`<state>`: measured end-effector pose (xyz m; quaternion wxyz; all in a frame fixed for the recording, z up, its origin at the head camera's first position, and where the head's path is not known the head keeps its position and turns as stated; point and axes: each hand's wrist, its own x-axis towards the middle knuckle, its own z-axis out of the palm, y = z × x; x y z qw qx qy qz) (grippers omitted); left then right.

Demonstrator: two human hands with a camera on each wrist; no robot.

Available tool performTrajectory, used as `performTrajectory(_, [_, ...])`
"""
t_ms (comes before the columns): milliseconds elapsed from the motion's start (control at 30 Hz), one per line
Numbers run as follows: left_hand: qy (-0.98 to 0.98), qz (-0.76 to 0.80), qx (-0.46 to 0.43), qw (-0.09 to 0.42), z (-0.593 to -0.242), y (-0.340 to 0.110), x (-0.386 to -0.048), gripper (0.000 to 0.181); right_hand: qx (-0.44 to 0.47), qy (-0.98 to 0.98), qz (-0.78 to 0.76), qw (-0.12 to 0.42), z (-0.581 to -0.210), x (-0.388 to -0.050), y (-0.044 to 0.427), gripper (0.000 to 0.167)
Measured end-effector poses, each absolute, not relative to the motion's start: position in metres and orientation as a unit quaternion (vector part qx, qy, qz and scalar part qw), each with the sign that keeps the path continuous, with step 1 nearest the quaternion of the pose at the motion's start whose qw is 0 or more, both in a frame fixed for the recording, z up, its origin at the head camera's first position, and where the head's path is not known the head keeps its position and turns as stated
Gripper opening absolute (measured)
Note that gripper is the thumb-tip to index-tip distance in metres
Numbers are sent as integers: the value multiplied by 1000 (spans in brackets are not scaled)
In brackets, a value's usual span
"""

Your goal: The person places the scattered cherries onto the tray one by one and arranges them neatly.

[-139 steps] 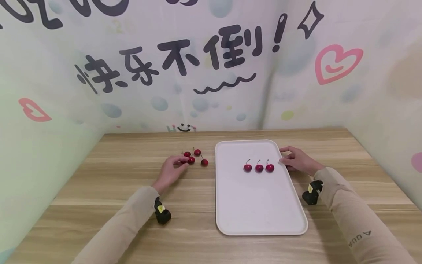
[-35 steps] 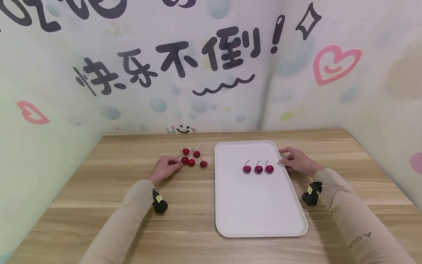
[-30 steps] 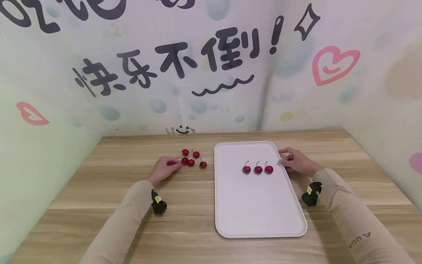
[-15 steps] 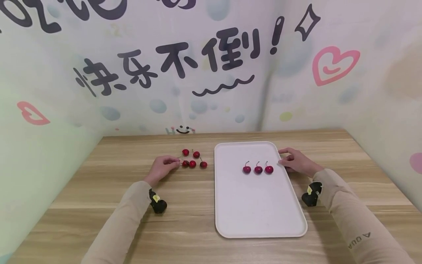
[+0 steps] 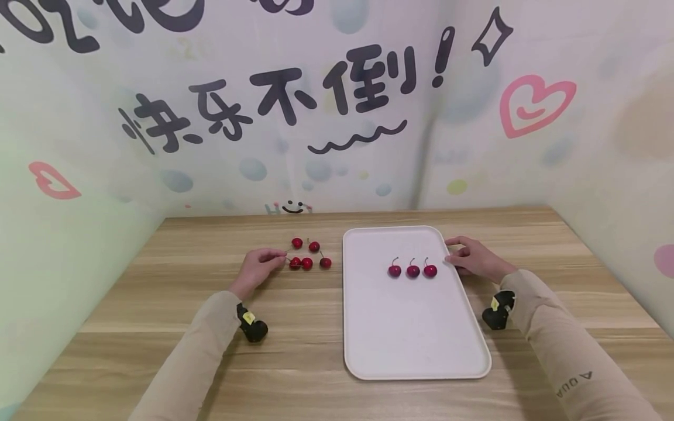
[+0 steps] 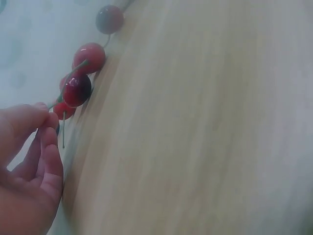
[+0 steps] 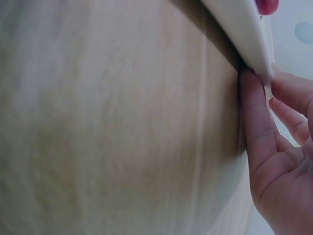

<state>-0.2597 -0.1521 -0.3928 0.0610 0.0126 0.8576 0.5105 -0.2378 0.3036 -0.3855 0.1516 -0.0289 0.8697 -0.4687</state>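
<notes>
Left hand (image 5: 258,270) pinches cherry stem (image 6: 55,103) below “快乐不倒!” (image 5: 286,102)

There are eight cherries (image 5: 326,263), one tray (image 5: 416,327) and one table (image 5: 295,368).

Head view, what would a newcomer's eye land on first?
Probably the bold dark lettering across the pale wall behind the table. Next, three red cherries in a row on the white tray, right of centre. Left of the tray, the left hand pinches a stem among five more cherries.
</notes>
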Motion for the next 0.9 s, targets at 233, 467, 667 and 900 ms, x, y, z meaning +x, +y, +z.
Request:
performTrajectory(233, [841, 539, -5, 50, -392, -146, -259, 28, -23, 869, -469, 152, -386, -238, 304, 50])
performTrajectory(467, [828, 559, -21, 37, -391, -141, -260, 31, -26, 873, -464, 151, -386, -238, 304, 51])
performTrajectory(667, [827, 560, -21, 40, -391, -139, -258, 28, -28, 872, -463, 155, -386, -238, 304, 53])
performTrajectory(900, [830, 557, -9, 35, -393, -138, -260, 26, -29, 873, -462, 156, -387, -238, 304, 53])
